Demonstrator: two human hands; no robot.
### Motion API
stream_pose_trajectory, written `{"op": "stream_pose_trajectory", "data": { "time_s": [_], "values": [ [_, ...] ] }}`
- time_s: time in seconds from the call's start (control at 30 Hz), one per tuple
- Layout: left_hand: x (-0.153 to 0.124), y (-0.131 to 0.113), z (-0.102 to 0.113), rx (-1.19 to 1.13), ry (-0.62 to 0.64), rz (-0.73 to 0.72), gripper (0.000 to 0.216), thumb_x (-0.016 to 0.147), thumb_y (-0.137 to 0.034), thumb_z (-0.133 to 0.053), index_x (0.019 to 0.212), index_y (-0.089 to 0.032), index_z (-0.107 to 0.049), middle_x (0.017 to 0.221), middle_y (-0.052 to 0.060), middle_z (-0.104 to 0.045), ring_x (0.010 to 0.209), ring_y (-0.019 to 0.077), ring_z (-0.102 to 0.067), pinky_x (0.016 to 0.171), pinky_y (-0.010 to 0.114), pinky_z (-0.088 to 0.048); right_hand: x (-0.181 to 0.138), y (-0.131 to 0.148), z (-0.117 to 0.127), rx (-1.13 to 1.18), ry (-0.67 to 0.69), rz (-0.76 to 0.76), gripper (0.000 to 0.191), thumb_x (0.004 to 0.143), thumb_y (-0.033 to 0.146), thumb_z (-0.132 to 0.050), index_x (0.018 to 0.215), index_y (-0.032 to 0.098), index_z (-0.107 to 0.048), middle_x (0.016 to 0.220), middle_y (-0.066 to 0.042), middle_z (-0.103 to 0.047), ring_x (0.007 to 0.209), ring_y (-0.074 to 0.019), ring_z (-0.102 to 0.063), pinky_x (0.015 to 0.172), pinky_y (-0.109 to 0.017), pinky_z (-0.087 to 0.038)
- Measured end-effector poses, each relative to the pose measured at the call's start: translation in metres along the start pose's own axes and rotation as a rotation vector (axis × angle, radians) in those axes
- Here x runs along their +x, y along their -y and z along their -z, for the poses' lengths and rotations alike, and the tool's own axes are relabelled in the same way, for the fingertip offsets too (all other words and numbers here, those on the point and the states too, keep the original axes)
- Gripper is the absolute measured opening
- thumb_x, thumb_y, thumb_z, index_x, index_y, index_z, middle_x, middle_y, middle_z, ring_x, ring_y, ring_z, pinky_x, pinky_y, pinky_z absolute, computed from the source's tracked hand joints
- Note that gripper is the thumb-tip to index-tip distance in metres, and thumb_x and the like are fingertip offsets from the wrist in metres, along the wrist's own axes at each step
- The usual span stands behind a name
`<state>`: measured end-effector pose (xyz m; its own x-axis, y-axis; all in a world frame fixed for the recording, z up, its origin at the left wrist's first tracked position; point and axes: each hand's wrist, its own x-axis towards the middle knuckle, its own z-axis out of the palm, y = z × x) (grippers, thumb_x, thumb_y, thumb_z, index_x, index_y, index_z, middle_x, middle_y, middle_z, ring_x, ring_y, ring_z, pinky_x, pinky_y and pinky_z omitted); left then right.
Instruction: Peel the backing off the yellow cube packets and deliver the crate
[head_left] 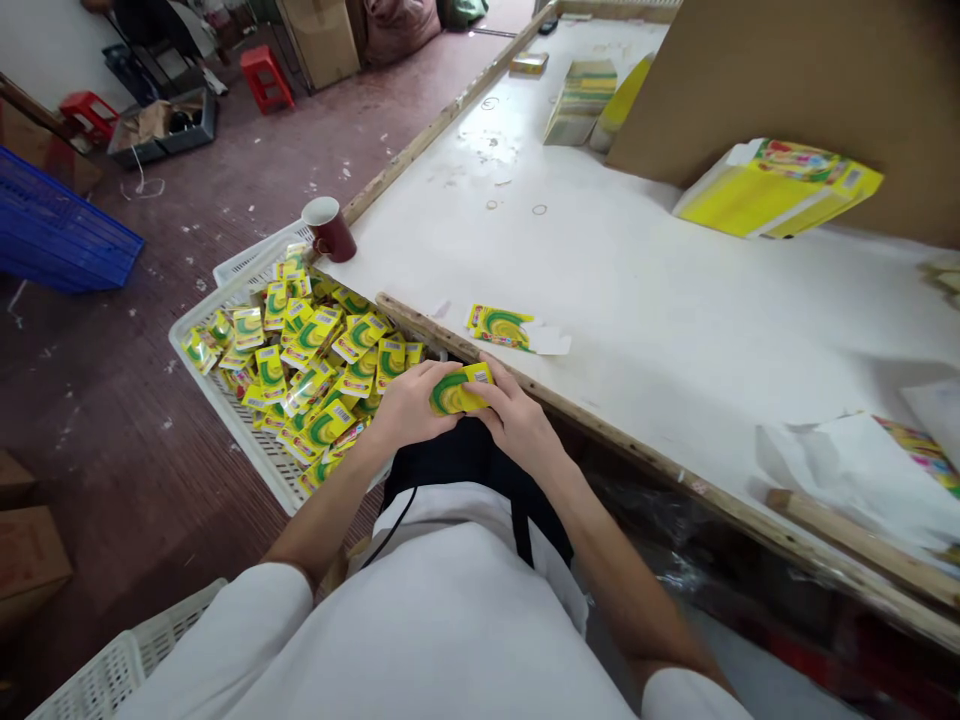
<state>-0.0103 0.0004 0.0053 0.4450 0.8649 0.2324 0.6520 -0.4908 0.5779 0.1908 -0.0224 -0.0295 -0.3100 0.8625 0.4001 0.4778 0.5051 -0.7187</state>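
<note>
Workshop, white worktable (637, 260) with wooden edge rail, dusty red-brown floor.

Item 1: small stack of yellow-green sachets (459, 392), held just in front of the rail, above the lap. Left hand (409, 405) and right hand (517, 420) both curl fingers around it, gripping from opposite ends.

Item 2: white crate (225, 395), left of the hands, heaped with matching sachets.

Item 3: loose sachet (501, 326) on the table, just beyond the rail.

Item 4: maroon mug (328, 228) at the table corner.

Item 5: yellow cartons (776, 190), far side.

Handling note: squaring the stack likely goes best with edges aligned and even pressure from both ends.
</note>
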Motion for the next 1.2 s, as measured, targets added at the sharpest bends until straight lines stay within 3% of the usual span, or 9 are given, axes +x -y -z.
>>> {"op": "stream_pose_trajectory", "data": {
  "time_s": [0.3, 0.47, 0.67, 0.8, 0.9, 1.03, 1.2],
  "values": [
    [-0.008, 0.001, 0.002, -0.008, 0.021, 0.004, 0.055, 0.066, -0.026, -0.077, 0.118, -0.020, -0.061, 0.114, 0.008, -0.071, 0.104, 0.0250, -0.069, 0.089, 0.038, -0.056, -0.005, -0.004, 0.006, -0.015, 0.094, 0.092, 0.025, 0.094, 0.022, -0.058, 0.117, 0.023, -0.068, 0.152, -0.015, -0.046, 0.132, -0.0283, -0.055, 0.105, -0.047, -0.053],
    [-0.008, 0.000, 0.000, 0.008, -0.004, 0.006, 0.053, 0.068, -0.026, -0.076, 0.118, -0.019, -0.060, 0.113, 0.008, -0.070, 0.103, 0.0247, -0.068, 0.089, 0.038, -0.056, -0.004, -0.005, -0.005, -0.031, 0.039, 0.076, 0.025, 0.095, 0.022, -0.055, 0.115, 0.021, -0.070, 0.152, -0.017, -0.045, 0.133, -0.0293, -0.054, 0.106, -0.046, -0.052],
    [-0.007, 0.002, -0.002, -0.022, 0.023, 0.030, 0.056, 0.065, -0.024, -0.077, 0.118, -0.021, -0.060, 0.112, 0.007, -0.070, 0.100, 0.0239, -0.069, 0.088, 0.037, -0.056, 0.001, -0.004, 0.003, -0.025, 0.135, 0.050, 0.025, 0.095, 0.023, -0.054, 0.114, 0.022, -0.070, 0.150, -0.016, -0.047, 0.133, -0.0285, -0.053, 0.106, -0.047, -0.052],
    [-0.003, 0.001, 0.000, -0.046, 0.003, 0.004, 0.055, 0.069, -0.026, -0.075, 0.122, -0.018, -0.058, 0.115, 0.009, -0.069, 0.106, 0.0241, -0.067, 0.092, 0.037, -0.054, 0.002, -0.003, 0.009, 0.117, 0.107, 0.015, 0.028, 0.094, 0.025, -0.058, 0.120, 0.024, -0.067, 0.155, -0.013, -0.041, 0.140, -0.0276, -0.046, 0.113, -0.048, -0.044],
    [-0.001, -0.001, -0.001, -0.044, -0.004, -0.025, 0.057, 0.071, -0.027, -0.074, 0.125, -0.018, -0.057, 0.116, 0.010, -0.068, 0.106, 0.0242, -0.066, 0.092, 0.038, -0.054, 0.004, -0.003, 0.005, 0.253, 0.031, -0.050, 0.027, 0.092, 0.025, -0.060, 0.118, 0.026, -0.066, 0.150, -0.011, -0.048, 0.139, -0.0262, -0.047, 0.114, -0.047, -0.043],
    [-0.003, 0.001, -0.003, 0.011, -0.033, -0.024, 0.057, 0.072, -0.026, -0.073, 0.125, -0.015, -0.057, 0.115, 0.012, -0.068, 0.104, 0.0252, -0.067, 0.091, 0.038, -0.055, 0.005, -0.004, -0.006, 0.399, -0.043, -0.149, 0.045, 0.088, 0.025, -0.065, 0.132, 0.027, -0.056, 0.148, -0.012, -0.049, 0.137, -0.0275, -0.049, 0.113, -0.048, -0.043],
    [-0.007, 0.001, -0.003, 0.048, -0.037, 0.024, 0.060, 0.069, -0.024, -0.072, 0.126, -0.015, -0.058, 0.118, 0.011, -0.068, 0.107, 0.0254, -0.066, 0.092, 0.037, -0.054, 0.008, 0.004, -0.027, 0.293, 0.018, -0.105, 0.074, 0.091, 0.026, -0.060, 0.156, 0.026, -0.025, 0.161, -0.014, -0.027, 0.151, -0.0280, -0.025, 0.123, -0.053, -0.027]
  ]
}}
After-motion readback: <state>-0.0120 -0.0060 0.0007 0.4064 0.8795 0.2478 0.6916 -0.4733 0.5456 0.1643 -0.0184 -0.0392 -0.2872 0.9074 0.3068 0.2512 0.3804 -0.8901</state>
